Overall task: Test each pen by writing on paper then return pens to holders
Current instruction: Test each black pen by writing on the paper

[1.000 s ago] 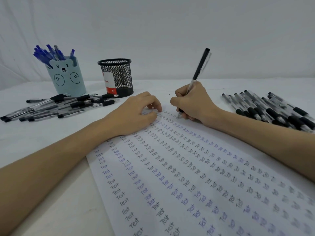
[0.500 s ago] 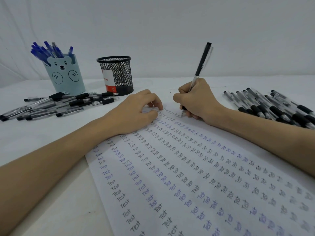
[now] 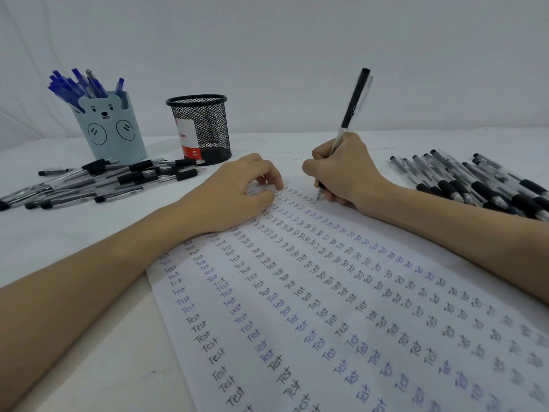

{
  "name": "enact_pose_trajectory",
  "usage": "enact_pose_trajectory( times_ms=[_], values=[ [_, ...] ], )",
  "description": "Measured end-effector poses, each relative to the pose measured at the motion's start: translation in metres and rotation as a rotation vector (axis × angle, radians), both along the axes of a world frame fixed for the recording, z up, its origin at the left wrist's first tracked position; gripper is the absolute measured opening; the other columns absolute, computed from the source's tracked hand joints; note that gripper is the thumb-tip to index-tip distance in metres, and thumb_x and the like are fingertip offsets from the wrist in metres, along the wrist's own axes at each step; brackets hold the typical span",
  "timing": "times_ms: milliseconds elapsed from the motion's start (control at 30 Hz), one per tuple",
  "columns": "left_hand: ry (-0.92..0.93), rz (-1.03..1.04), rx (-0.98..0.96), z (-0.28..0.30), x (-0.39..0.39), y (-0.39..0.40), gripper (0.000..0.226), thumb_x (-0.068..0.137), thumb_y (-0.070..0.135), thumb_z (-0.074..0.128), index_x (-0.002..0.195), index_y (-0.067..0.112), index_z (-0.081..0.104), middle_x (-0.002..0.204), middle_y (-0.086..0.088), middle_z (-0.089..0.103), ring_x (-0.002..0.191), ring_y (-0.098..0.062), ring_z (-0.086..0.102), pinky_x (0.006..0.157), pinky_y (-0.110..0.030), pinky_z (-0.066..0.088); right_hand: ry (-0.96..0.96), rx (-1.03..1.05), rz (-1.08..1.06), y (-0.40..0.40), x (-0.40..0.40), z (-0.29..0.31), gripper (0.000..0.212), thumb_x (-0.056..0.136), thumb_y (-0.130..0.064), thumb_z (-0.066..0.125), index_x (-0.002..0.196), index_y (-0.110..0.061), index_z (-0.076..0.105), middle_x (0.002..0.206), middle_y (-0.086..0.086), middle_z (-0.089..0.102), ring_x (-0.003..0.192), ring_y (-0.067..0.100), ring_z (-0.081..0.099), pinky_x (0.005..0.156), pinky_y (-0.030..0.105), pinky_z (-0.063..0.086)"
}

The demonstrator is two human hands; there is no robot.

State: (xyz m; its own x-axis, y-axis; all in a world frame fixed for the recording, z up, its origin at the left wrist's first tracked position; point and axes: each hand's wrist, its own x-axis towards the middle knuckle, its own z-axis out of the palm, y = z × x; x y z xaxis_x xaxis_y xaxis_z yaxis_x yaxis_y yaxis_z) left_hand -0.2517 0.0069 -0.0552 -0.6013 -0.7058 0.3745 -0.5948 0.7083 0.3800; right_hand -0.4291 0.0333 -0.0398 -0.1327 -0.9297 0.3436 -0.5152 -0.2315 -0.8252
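Observation:
A large white paper sheet [image 3: 341,337] covered with rows of the word "Test" in black and blue lies before me. My right hand [image 3: 344,173] grips a black pen [image 3: 353,102] near its tip, and the tip touches the far end of the sheet. My left hand [image 3: 237,194] rests on the paper's far left part with fingers loosely bent, holding nothing. A light blue bear-faced holder [image 3: 110,129] at the far left is full of blue pens. Beside it stands a black mesh holder [image 3: 202,129].
A pile of black pens [image 3: 104,182] lies on the white table at the left, in front of the holders. Another pile of black pens [image 3: 481,182] lies at the right, behind my right forearm. A white wall stands behind the table.
The pen in my right hand has tipped a little more upright while its tip moves over the paper's far end. My left hand stays on the sheet.

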Motion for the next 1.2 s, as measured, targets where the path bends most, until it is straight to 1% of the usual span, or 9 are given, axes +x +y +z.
enact_pose_trajectory(
  times_ms=[233, 300, 400, 533, 633, 800, 967, 1100, 1200],
  values=[
    [-0.003, 0.009, 0.008, 0.001, 0.0, 0.001, 0.03, 0.075, 0.03, 0.045, 0.099, 0.025, 0.062, 0.099, 0.013, 0.053, 0.097, 0.001, 0.05, 0.077, -0.002, 0.032, -0.029, -0.006, -0.017, 0.001, 0.001, 0.001, 0.042, 0.074, 0.005, 0.05, 0.045, -0.014, 0.025, 0.046, 0.008, 0.036, 0.025, 0.011, 0.035, 0.031, 0.01, 0.02],
    [-0.02, 0.01, 0.013, 0.002, 0.0, 0.003, 0.031, 0.076, 0.032, 0.046, 0.101, 0.024, 0.062, 0.099, 0.011, 0.054, 0.097, -0.001, 0.051, 0.077, -0.002, 0.032, -0.106, 0.023, -0.025, 0.001, -0.001, 0.002, 0.038, 0.075, 0.002, 0.052, 0.045, -0.011, 0.033, 0.041, 0.007, 0.042, 0.022, 0.011, 0.031, 0.032, 0.01, 0.02],
    [-0.083, 0.021, 0.034, 0.008, 0.003, 0.005, 0.036, 0.08, 0.05, 0.049, 0.105, 0.027, 0.062, 0.106, 0.013, 0.055, 0.1, -0.001, 0.05, 0.08, -0.005, 0.033, -0.229, 0.124, -0.012, 0.001, -0.004, 0.007, 0.025, 0.079, -0.006, 0.058, 0.057, -0.007, 0.047, 0.036, 0.0, 0.045, 0.026, 0.012, 0.031, 0.035, 0.012, 0.023],
    [-0.213, 0.026, 0.123, 0.015, 0.007, 0.011, 0.065, 0.069, 0.08, 0.05, 0.12, 0.039, 0.055, 0.124, 0.022, 0.049, 0.114, 0.003, 0.044, 0.091, -0.015, 0.032, -0.184, 0.177, 0.037, 0.002, -0.01, 0.02, 0.03, 0.084, -0.012, 0.064, 0.063, -0.01, 0.042, 0.035, -0.001, 0.043, 0.027, 0.01, 0.032, 0.037, 0.015, 0.027],
    [-0.238, 0.035, 0.113, 0.015, 0.006, 0.014, 0.064, 0.071, 0.076, 0.049, 0.124, 0.042, 0.052, 0.133, 0.02, 0.042, 0.121, 0.001, 0.037, 0.101, -0.022, 0.027, -0.223, 0.17, 0.077, 0.004, -0.014, 0.027, 0.028, 0.096, -0.027, 0.052, 0.076, -0.009, 0.045, 0.03, -0.002, 0.038, 0.026, 0.011, 0.026, 0.037, 0.015, 0.023],
    [-0.197, 0.051, 0.098, 0.014, 0.003, 0.02, 0.054, 0.068, 0.077, 0.049, 0.114, 0.051, 0.055, 0.113, 0.017, 0.043, 0.107, -0.001, 0.042, 0.092, -0.025, 0.034, -0.195, 0.219, 0.051, 0.004, -0.023, 0.025, 0.028, 0.101, -0.027, 0.038, 0.083, -0.011, 0.051, 0.032, 0.001, 0.041, 0.035, 0.017, 0.03, 0.034, 0.015, 0.021],
    [-0.151, 0.05, 0.112, 0.017, 0.001, 0.024, 0.043, 0.076, 0.061, 0.054, 0.113, 0.04, 0.061, 0.116, 0.018, 0.052, 0.106, 0.002, 0.048, 0.09, -0.017, 0.035, -0.318, 0.257, 0.088, 0.006, -0.026, 0.03, 0.025, 0.097, -0.021, 0.045, 0.084, -0.008, 0.062, 0.049, 0.001, 0.041, 0.045, 0.017, 0.04, 0.043, 0.019, 0.036],
    [-0.107, 0.028, 0.142, 0.014, 0.0, 0.026, 0.043, 0.081, 0.056, 0.055, 0.119, 0.038, 0.059, 0.127, 0.022, 0.054, 0.114, 0.008, 0.045, 0.088, 0.0, 0.029, -0.437, 0.299, 0.132, 0.002, -0.03, 0.029, 0.032, 0.098, -0.025, 0.045, 0.089, -0.003, 0.068, 0.05, 0.0, 0.037, 0.042, 0.014, 0.034, 0.042, 0.019, 0.031],
    [-0.144, 0.009, 0.199, 0.013, -0.003, 0.027, 0.06, 0.074, 0.064, 0.048, 0.129, 0.041, 0.051, 0.139, 0.024, 0.043, 0.123, 0.008, 0.036, 0.098, -0.01, 0.024, -0.399, 0.335, 0.137, 0.0, -0.031, 0.027, 0.029, 0.095, -0.028, 0.052, 0.085, -0.006, 0.069, 0.052, 0.001, 0.044, 0.044, 0.014, 0.041, 0.047, 0.02, 0.036]
  ],
)
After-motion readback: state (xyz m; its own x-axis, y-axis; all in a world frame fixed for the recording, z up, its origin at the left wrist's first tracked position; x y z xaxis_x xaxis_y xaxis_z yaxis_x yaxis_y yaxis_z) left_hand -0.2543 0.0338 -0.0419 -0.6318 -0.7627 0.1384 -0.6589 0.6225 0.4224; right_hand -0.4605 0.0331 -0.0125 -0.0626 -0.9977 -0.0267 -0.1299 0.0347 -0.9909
